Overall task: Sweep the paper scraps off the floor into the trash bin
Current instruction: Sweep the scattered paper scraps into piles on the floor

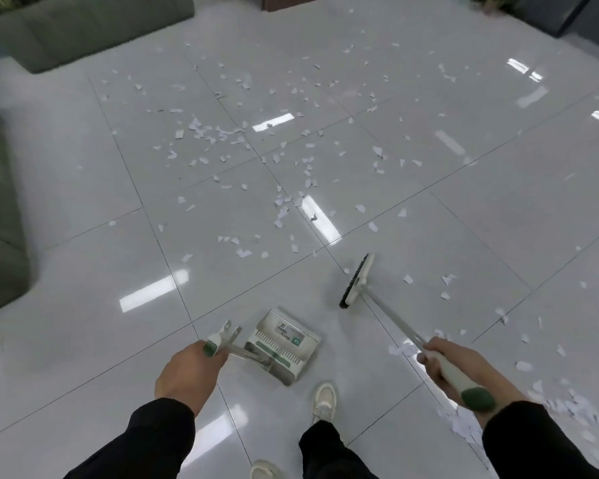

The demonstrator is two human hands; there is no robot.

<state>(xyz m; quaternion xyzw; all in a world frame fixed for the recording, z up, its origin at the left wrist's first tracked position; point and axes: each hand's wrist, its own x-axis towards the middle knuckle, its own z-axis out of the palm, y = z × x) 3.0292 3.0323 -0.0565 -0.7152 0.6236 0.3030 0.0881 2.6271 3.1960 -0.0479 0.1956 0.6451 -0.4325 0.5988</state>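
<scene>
The tiled floor (429, 202) lies broad and open ahead, bounded by a grey-green sofa (83, 25) along the left and far-left edges and dark furniture at the far right corner. Paper scraps (284, 202) are scattered across the middle tiles, with more heaped near the right sleeve. The left hand (187, 371) grips the handle of a white dustpan (284, 344) beside a pale shoe (324, 401). The right hand (446, 368) has its fingers clamped round the broom (357, 281), whose head rests on the floor.
</scene>
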